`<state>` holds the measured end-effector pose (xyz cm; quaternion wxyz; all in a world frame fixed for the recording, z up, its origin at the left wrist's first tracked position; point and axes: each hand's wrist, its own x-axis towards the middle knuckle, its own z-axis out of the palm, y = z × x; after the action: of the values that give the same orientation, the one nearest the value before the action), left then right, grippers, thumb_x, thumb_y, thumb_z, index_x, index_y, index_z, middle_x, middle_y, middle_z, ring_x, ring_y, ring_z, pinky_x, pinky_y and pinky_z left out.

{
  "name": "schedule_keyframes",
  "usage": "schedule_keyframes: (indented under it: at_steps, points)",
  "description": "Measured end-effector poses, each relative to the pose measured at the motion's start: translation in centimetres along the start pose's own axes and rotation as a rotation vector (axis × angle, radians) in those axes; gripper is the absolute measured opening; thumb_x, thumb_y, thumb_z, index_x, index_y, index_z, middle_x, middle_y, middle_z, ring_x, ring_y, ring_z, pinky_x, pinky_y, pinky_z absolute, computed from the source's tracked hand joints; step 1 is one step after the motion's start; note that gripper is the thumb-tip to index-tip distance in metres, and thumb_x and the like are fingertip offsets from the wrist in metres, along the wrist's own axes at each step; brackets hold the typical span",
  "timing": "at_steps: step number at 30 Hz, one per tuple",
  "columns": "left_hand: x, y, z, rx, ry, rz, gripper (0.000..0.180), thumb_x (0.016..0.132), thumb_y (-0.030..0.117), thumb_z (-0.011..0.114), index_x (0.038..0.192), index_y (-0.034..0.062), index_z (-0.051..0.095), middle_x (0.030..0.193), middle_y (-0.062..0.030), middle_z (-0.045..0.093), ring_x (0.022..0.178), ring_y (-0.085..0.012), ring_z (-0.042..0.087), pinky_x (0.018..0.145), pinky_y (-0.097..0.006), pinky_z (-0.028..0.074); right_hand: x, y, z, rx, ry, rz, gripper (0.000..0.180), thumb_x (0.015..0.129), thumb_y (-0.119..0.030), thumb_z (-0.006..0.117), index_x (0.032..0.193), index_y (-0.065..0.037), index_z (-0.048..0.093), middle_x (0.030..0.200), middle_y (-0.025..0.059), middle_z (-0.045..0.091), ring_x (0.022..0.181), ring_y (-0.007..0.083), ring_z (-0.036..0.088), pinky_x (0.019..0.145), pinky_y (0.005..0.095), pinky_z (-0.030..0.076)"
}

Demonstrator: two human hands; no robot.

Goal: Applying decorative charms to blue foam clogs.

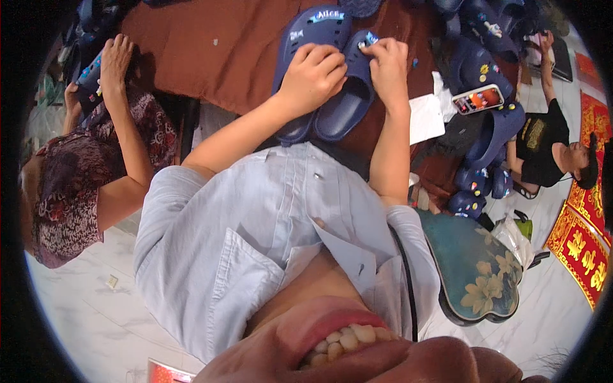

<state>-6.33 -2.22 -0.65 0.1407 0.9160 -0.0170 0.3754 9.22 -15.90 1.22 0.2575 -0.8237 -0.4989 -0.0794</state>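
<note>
Two navy foam clogs (345,118) lie side by side in front of me, toes pointing away. The left clog (319,32) carries a light-blue lettered charm and a small pale charm on its perforated top. My left hand (313,80) lies over the clogs, its fingers curled down at the near side of the right clog's upper; the fingertips are partly hidden. At the right clog's toe, my right hand (386,67) pinches a small blue and white shoe charm (371,39) between thumb and fingers against the upper.
A reddish-brown cloth (211,64) covers the table. To the right lie a phone (477,99), white paper (426,119) and several charm-decorated navy clogs (488,137). A co-worker (83,172) at left handles a clog; another person (546,140) is at far right. A flowered stool (472,268) stands beside me.
</note>
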Motion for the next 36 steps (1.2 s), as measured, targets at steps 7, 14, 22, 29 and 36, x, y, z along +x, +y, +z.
schedule_keyframes:
  at_steps: [7, 14, 22, 29, 36]
  points:
    - [0.1, 0.8, 0.0, -0.012, 0.032, 0.013, 0.025, 0.070, 0.015, 0.079, 0.092, 0.0062, 0.071, 0.105, -0.0069, 0.065, 0.105, -0.0263, 0.061, 0.090, -0.044, 0.047, -0.3, 1.3, 0.5, 0.020, -0.031, -0.071, 0.018, 0.081, 0.003, 0.060, 0.087, -0.008, 0.075, 0.095, 0.0128, 0.061, 0.103, 0.0355, 0.054, 0.090, 0.0462, 0.047]
    - [-0.3, 0.7, -0.3, -0.015, 0.049, 0.039, 0.025, 0.069, 0.016, 0.080, 0.091, 0.0064, 0.072, 0.104, -0.0052, 0.066, 0.105, -0.0244, 0.061, 0.089, -0.042, 0.047, -0.1, 0.3, 0.2, 0.000, -0.034, -0.074, 0.015, 0.080, 0.000, 0.065, 0.087, -0.007, 0.076, 0.093, 0.0092, 0.065, 0.102, 0.0317, 0.056, 0.089, 0.0439, 0.046]
    - [0.0, 0.7, -0.2, 0.005, 0.066, 0.048, 0.024, 0.069, 0.016, 0.080, 0.091, 0.0086, 0.073, 0.104, -0.0038, 0.066, 0.106, -0.0238, 0.061, 0.092, -0.043, 0.046, -1.7, 0.1, 1.0, 0.117, 0.083, 0.013, 0.022, 0.082, 0.001, 0.064, 0.098, -0.006, 0.077, 0.099, 0.0116, 0.064, 0.104, 0.0322, 0.055, 0.094, 0.0443, 0.045]
    - [2.3, 4.6, -2.5, -0.096, 0.065, 0.078, 0.040, 0.074, 0.025, 0.078, 0.111, 0.0114, 0.070, 0.112, -0.0131, 0.062, 0.117, -0.0343, 0.056, 0.094, -0.051, 0.046, -6.2, 0.7, 0.0, 0.258, 0.399, 0.234, 0.022, 0.091, -0.003, 0.063, 0.110, -0.003, 0.075, 0.108, 0.0164, 0.069, 0.103, 0.0314, 0.061, 0.094, 0.0416, 0.048]
    - [6.7, 19.6, 19.2, 0.849, -0.723, 0.276, 0.039, 0.089, 0.029, 0.053, 0.083, -0.0060, 0.069, 0.106, -0.0315, 0.064, 0.086, -0.0528, 0.063, 0.069, -0.061, 0.057, -12.1, 9.7, 4.3, 0.579, 0.126, 0.333, 0.025, 0.091, -0.002, 0.062, 0.114, 0.004, 0.072, 0.110, 0.0137, 0.071, 0.099, 0.0241, 0.066, 0.093, 0.0374, 0.051]
